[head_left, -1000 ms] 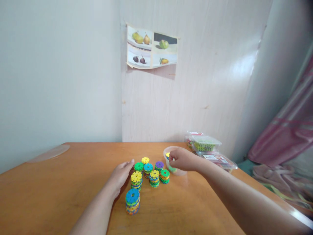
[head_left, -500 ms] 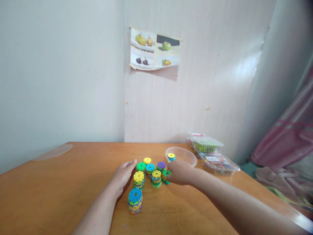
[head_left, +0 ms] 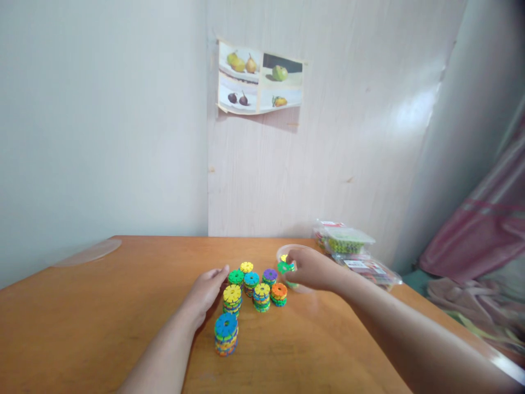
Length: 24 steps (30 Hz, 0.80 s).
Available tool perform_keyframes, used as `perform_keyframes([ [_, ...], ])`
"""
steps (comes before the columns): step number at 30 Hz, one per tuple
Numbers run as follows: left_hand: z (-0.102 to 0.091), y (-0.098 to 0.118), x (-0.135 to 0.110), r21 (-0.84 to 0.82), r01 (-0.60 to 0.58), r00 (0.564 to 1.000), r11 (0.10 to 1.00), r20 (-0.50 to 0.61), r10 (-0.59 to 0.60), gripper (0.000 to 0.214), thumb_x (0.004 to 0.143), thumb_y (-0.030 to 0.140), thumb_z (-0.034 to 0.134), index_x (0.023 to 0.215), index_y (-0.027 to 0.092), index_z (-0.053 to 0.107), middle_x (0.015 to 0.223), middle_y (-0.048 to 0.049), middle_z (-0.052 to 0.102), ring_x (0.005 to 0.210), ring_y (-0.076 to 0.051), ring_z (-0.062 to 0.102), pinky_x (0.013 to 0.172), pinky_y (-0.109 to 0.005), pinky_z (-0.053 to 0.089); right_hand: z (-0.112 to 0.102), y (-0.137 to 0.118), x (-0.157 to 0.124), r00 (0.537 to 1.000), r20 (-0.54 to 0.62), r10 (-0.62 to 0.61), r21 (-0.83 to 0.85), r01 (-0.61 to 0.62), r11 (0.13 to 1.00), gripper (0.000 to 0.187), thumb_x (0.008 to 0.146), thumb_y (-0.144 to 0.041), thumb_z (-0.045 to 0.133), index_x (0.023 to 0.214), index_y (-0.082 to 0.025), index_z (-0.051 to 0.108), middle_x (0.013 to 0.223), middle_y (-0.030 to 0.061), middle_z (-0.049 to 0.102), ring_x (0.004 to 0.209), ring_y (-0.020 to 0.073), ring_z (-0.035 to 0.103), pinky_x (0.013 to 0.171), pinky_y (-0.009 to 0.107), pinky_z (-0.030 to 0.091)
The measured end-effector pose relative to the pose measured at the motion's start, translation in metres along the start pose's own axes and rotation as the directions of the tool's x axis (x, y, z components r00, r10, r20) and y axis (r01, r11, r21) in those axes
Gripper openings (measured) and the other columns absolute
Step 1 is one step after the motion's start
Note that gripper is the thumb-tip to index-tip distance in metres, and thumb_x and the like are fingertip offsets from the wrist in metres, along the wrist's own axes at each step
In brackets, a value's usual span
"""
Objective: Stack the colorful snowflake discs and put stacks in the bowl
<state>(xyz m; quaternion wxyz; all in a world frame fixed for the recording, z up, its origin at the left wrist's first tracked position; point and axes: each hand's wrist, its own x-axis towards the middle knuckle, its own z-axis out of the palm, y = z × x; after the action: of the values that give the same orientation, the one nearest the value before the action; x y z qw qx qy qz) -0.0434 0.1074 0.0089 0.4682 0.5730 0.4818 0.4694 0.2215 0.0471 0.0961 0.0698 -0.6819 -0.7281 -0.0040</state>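
Observation:
Several short stacks of coloured toothed discs (head_left: 254,287) stand on the orange wooden table (head_left: 102,323). One stack with a blue top (head_left: 225,334) is nearest me. My left hand (head_left: 205,293) rests flat and open on the table, fingertips beside the green-topped stack (head_left: 235,277). My right hand (head_left: 311,269) hovers over a clear plastic bowl (head_left: 287,253) and pinches a green disc (head_left: 284,267) just above the orange-topped stack (head_left: 279,293).
Clear lidded boxes of coloured pieces (head_left: 348,243) sit at the table's back right by the wall. A clear lid (head_left: 88,253) lies at the back left. A fruit picture (head_left: 260,79) hangs on the wall. Pink cloth (head_left: 484,230) is at right.
My right hand went from the bowl down to the rightmost stack, then lifted back toward the bowl with a green disc. That stack now shows an orange top. The left hand stayed put.

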Motion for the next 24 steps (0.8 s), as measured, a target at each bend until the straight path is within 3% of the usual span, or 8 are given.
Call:
perform_keyframes([
  [3,-0.001,-0.001,0.001,0.002,0.003,1.000,1.000,-0.001,-0.003,0.056,0.065,0.069,0.067,0.082,0.016,0.073,0.088,-0.0084,0.077,0.092,-0.028,0.066,0.079,-0.033,0.048,-0.006,0.021,0.018,0.993,0.031,0.115,-0.006,-0.115,0.993,0.047,0.074,-0.048,0.064,0.112,-0.021,0.071,0.100,0.0072,0.073,0.087,0.0224,0.067,0.062,0.025,0.040],
  [7,-0.002,-0.002,0.002,0.009,0.000,1.000,1.000,-0.013,0.000,0.058,0.065,0.068,0.069,0.088,0.015,0.074,0.096,-0.0094,0.076,0.097,-0.029,0.065,0.081,-0.034,0.047,0.000,0.039,0.039,0.976,0.128,0.177,-0.038,-0.173,0.984,0.047,0.068,-0.046,0.071,0.104,-0.016,0.074,0.100,0.0094,0.074,0.087,0.0238,0.067,0.064,0.026,0.042],
  [10,-0.003,-0.003,0.002,0.014,-0.002,1.000,1.000,-0.017,0.002,0.058,0.065,0.069,0.068,0.089,0.016,0.074,0.096,-0.0093,0.076,0.098,-0.029,0.065,0.081,-0.034,0.047,0.010,0.039,0.045,0.961,0.194,0.195,-0.038,-0.191,0.981,0.046,0.061,-0.043,0.077,0.097,-0.014,0.075,0.094,0.0098,0.074,0.083,0.0240,0.068,0.061,0.025,0.043],
  [15,-0.003,-0.004,0.003,0.014,-0.008,1.000,1.000,-0.017,0.008,0.057,0.064,0.070,0.069,0.082,0.016,0.072,0.088,-0.0089,0.076,0.096,-0.029,0.065,0.080,-0.033,0.047,0.017,0.033,0.046,0.948,0.266,0.177,0.000,-0.184,0.983,0.027,0.066,-0.033,0.074,0.085,-0.014,0.076,0.083,0.0064,0.074,0.072,0.0179,0.066,0.057,0.022,0.041],
  [18,-0.002,-0.002,0.002,0.008,-0.006,1.000,1.000,-0.015,0.006,0.057,0.063,0.071,0.068,0.078,0.016,0.071,0.084,-0.0084,0.075,0.092,-0.028,0.065,0.078,-0.033,0.048,0.013,0.033,0.045,0.957,0.234,0.169,0.018,-0.178,0.984,0.029,0.069,-0.037,0.072,0.086,-0.015,0.076,0.081,0.0062,0.073,0.070,0.0175,0.065,0.057,0.023,0.041],
  [24,0.000,0.001,0.000,-0.001,0.003,1.000,1.000,-0.021,-0.003,0.056,0.064,0.070,0.068,0.077,0.015,0.071,0.082,-0.0078,0.075,0.089,-0.027,0.065,0.077,-0.032,0.048,0.000,0.024,0.023,0.992,0.051,0.112,0.044,-0.114,0.992,0.031,0.080,-0.043,0.060,0.094,-0.019,0.072,0.089,0.0052,0.072,0.076,0.0178,0.064,0.057,0.024,0.035],
])
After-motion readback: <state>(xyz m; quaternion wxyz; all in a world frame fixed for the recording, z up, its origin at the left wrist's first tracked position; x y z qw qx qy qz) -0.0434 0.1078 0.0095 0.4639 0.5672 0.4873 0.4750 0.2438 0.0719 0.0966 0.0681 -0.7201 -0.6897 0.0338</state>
